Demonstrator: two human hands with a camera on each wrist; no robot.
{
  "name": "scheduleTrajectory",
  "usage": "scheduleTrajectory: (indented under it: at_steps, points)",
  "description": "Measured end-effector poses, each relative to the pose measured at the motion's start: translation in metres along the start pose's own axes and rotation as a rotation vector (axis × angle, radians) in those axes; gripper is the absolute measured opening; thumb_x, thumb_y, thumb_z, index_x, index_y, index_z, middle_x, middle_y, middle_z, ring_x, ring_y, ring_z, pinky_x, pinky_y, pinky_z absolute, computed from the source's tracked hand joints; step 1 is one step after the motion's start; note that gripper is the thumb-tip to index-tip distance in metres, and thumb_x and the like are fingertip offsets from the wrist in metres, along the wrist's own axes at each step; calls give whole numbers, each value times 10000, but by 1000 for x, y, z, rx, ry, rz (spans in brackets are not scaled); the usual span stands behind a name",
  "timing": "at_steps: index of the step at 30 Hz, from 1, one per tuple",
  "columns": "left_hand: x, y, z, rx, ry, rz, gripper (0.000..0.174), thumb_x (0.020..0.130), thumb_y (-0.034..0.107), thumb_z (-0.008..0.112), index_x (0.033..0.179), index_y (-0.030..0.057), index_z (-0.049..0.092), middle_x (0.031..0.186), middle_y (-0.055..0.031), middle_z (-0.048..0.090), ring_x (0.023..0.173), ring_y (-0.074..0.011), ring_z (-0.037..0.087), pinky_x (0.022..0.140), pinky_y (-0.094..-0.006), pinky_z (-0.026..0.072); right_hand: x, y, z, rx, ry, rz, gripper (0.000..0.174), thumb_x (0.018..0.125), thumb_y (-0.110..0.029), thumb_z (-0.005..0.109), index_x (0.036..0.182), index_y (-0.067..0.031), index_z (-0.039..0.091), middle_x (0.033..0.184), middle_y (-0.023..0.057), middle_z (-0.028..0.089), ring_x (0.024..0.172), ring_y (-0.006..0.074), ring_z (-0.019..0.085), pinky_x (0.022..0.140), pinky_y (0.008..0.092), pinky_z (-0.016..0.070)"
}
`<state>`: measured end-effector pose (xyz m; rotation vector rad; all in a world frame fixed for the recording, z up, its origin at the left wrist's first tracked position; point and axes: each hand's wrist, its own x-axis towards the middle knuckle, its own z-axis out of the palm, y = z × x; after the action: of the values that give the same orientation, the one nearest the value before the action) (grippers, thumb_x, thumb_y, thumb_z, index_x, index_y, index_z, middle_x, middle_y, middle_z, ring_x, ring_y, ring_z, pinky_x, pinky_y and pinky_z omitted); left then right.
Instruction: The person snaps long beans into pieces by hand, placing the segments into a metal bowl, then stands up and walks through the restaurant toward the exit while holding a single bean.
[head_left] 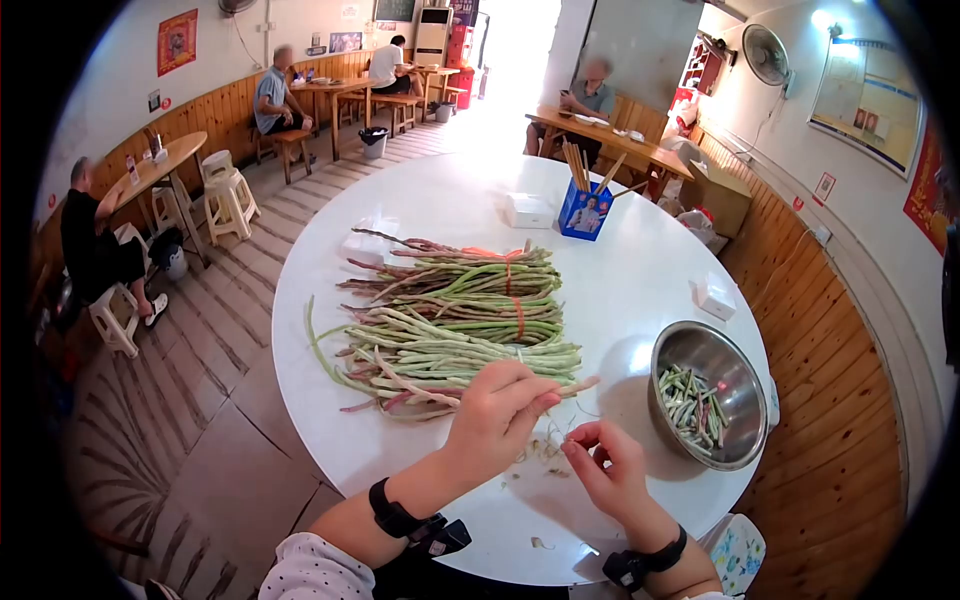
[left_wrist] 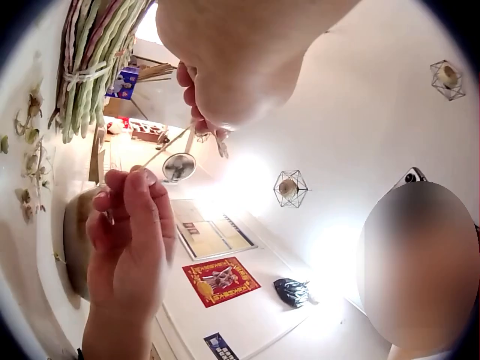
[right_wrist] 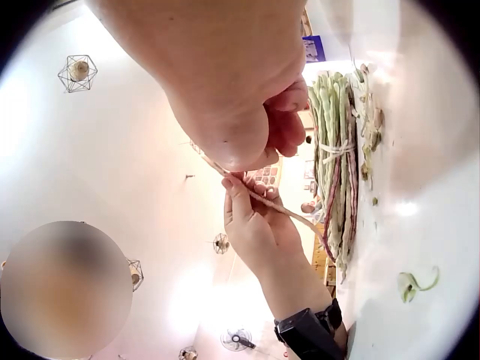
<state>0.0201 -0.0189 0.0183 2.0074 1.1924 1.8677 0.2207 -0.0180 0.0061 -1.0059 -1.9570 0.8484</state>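
Note:
My left hand (head_left: 495,415) holds one long bean (head_left: 580,387) over the near side of the table, its tip sticking out past the fingers. In the right wrist view the bean (right_wrist: 300,220) runs through the left fingers and trails behind them. Lower and to the right, my right hand (head_left: 612,465) has thumb and finger pinched together. A thin strand (left_wrist: 165,148) stretches between its fingertips and the left hand in the left wrist view. Tied bundles of long beans (head_left: 450,335) lie left of centre. Small trimmings (head_left: 540,455) are scattered beneath the hands.
A steel bowl (head_left: 735,400) with cut bean pieces (head_left: 690,405) stands at the right of the round white table (head_left: 330,260). Toward the back are a blue chopstick box (head_left: 583,215) and a white tissue pack (head_left: 527,210). Several people sit at other tables.

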Motion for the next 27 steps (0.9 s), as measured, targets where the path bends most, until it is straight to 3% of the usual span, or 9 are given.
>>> scheduleTrajectory:
  at_steps: [4,7,10,13,14,17,20,25,27]
  points:
    - [2,-2,-8,10,70,-21,204,818,48,745,1011,-12,713,820,-89,601,714,-216,564,623,-316,448,4,7,-6,-23,4,1,80,866,-81,691,934,-48,665,778,9,662,659,62,584,486,212,368]
    - [1,-1,-11,-127,108,-162,240,820,26,747,1054,-15,713,829,-79,611,710,-174,567,612,-277,446,6,9,-8,-39,7,9,86,879,-101,694,915,-34,654,759,-10,637,607,15,514,496,174,353]
    - [5,4,-20,-135,127,-204,260,837,21,742,1090,-24,705,854,-66,624,724,-129,563,620,-248,443,7,7,-9,-13,6,49,51,857,-71,684,899,-46,670,773,5,668,661,67,587,493,219,376]
    - [4,-1,-23,-290,256,-304,246,846,23,740,1082,-36,704,871,-51,631,723,-107,548,620,-236,439,6,4,-12,-62,-27,34,56,842,-60,685,891,-41,668,781,27,664,650,95,595,518,231,407]
    - [7,1,-30,-251,254,-296,201,904,61,695,1077,-41,696,916,-53,642,710,-95,532,608,-227,427,7,3,-13,-106,-26,14,60,834,-52,685,890,-39,667,785,37,661,649,107,597,530,237,421]
    - [21,10,-44,-701,394,-400,276,975,193,625,1120,-41,651,881,-12,597,705,-88,492,602,-233,398,8,10,-16,-194,-3,-14,91,814,-28,684,904,-37,672,796,66,651,646,139,601,565,253,454]
    - [38,28,-62,-920,520,-485,368,998,288,578,1173,-35,613,843,-14,590,694,-109,495,603,-250,411,13,19,-22,-231,81,-21,162,803,-6,680,959,-43,696,801,84,645,644,156,597,583,264,470]
    - [51,54,-77,-1023,342,-617,461,1002,359,548,1251,-29,562,786,-3,574,688,-104,499,564,-233,398,12,2,-27,-186,150,-84,218,842,-11,673,1055,-36,711,787,89,643,610,135,577,581,263,477]
    - [51,64,-79,-1044,288,-651,458,1001,355,550,1252,-27,563,785,2,578,674,-99,499,549,-229,390,11,19,-24,-75,155,-138,141,896,-32,647,1027,-4,692,808,64,642,638,82,573,549,213,438]
